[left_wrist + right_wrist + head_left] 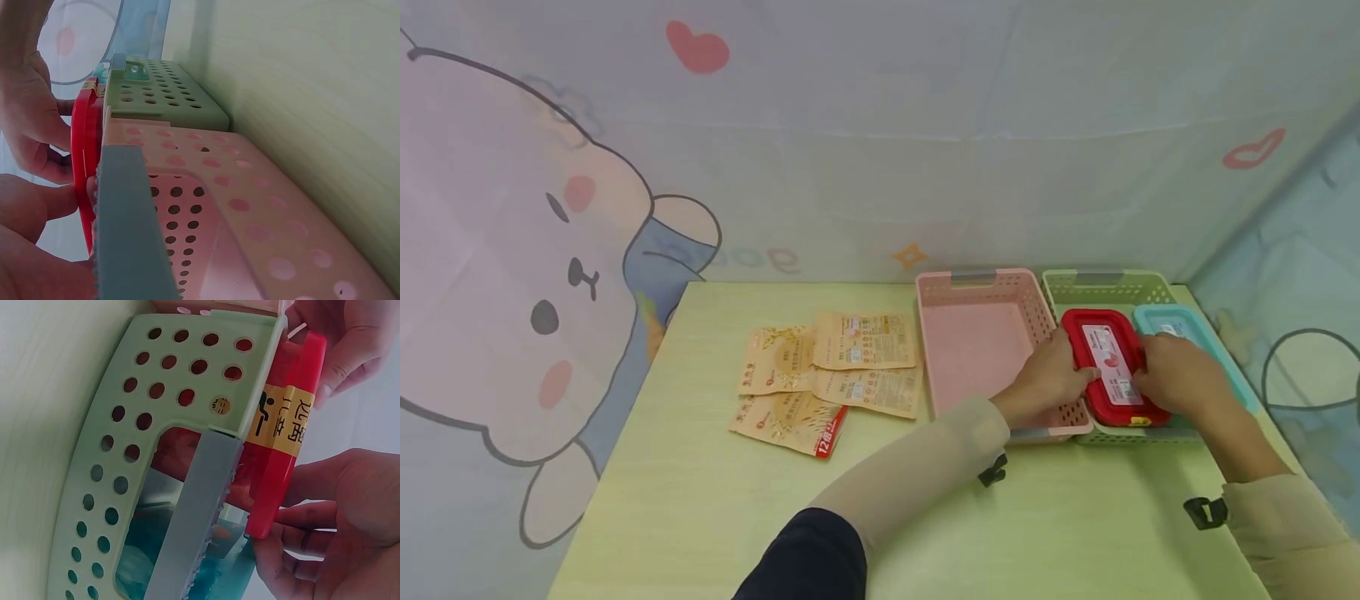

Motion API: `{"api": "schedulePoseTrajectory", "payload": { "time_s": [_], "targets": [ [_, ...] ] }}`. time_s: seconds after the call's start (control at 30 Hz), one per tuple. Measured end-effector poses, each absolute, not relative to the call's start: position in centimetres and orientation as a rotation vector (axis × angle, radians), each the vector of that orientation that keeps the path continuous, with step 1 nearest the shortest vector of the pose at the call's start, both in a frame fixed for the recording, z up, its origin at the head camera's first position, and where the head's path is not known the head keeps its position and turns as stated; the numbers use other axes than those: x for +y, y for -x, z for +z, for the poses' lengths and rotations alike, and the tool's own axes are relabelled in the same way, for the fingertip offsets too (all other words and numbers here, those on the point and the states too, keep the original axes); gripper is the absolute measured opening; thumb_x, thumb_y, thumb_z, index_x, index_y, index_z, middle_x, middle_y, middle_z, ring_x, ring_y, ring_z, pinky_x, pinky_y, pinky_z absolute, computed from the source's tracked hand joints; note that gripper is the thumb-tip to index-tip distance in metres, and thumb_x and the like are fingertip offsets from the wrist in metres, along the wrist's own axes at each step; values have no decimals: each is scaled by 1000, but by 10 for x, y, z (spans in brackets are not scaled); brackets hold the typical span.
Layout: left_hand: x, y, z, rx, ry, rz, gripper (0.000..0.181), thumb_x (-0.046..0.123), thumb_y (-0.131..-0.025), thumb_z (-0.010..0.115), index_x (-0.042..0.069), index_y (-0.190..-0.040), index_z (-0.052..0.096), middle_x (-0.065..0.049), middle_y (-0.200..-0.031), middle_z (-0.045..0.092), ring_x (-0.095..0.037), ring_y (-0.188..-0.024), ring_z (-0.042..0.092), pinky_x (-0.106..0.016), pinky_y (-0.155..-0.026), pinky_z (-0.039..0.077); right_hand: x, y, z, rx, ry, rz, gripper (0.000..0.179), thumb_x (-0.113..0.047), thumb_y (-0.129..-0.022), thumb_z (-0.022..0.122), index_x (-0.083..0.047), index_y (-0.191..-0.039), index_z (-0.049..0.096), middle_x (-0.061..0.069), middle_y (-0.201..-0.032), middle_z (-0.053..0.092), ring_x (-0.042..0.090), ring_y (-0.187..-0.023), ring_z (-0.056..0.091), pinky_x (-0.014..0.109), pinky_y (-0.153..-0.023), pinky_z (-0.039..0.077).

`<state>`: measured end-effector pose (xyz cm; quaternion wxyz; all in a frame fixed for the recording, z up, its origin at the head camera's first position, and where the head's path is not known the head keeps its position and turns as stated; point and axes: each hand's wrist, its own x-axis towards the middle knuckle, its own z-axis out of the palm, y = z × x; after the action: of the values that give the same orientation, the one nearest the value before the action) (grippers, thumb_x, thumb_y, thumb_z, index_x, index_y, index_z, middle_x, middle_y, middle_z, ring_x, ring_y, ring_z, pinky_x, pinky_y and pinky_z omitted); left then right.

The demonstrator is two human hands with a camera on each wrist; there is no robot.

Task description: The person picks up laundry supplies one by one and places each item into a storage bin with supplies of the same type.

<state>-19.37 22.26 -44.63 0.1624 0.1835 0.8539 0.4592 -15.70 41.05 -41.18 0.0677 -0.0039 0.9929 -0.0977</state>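
A plastic box with a red lid [1108, 362] and a pink-and-white label sits in the green basket [1105, 292], its lid above the basket's rim. My left hand [1051, 379] grips the box's left edge, with the thumb on the lid. At the opposite edge my right hand [1183, 377] holds it with curled fingers. In the right wrist view, a yellow sticker [284, 419] shows on the red box's end. Beside it in the same basket lies a box with a light-blue lid [1195, 333], partly hidden by my right hand.
A pink basket [973, 350] stands directly left of the green one, with my left forearm across its front corner. Several tan packets [865, 342] lie overlapping on the table [700, 517] farther left. A printed curtain [865, 150] hangs behind the table.
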Motion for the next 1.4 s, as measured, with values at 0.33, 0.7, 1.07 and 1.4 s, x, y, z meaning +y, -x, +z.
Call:
{"api": "schedulePoseTrajectory", "payload": {
  "time_s": [0.33,0.7,1.07,1.4],
  "targets": [
    [222,193,-439,2464,-492,1234,55,24,-101,76,15,-146,47,5,-112,63,-4,-83,59,-20,-79,55,407,157,-412,3000,-25,-235,32,-10,-82,77,10,-101,61,23,-86,63,34,-72,57,46,-58,55],
    [226,195,-439,2492,-442,1134,67,30,-101,75,12,-155,41,1,-112,60,-8,-76,58,-19,-69,53,403,157,-408,3008,-2,-215,31,-9,-82,79,11,-98,61,22,-84,62,33,-70,57,48,-60,57],
    [227,191,-444,2466,-454,1176,62,28,-102,75,12,-153,43,2,-116,61,-8,-80,59,-20,-75,56,405,154,-410,3006,22,-182,31,-8,-82,78,11,-99,60,21,-84,63,32,-70,57,50,-61,58],
    [225,191,-447,2434,-472,1200,67,28,-104,72,9,-158,37,1,-118,59,-8,-79,59,-19,-72,54,405,157,-410,3007,67,-161,27,-7,-82,76,9,-96,58,19,-81,61,31,-69,56,49,-61,57]
  ]
}}
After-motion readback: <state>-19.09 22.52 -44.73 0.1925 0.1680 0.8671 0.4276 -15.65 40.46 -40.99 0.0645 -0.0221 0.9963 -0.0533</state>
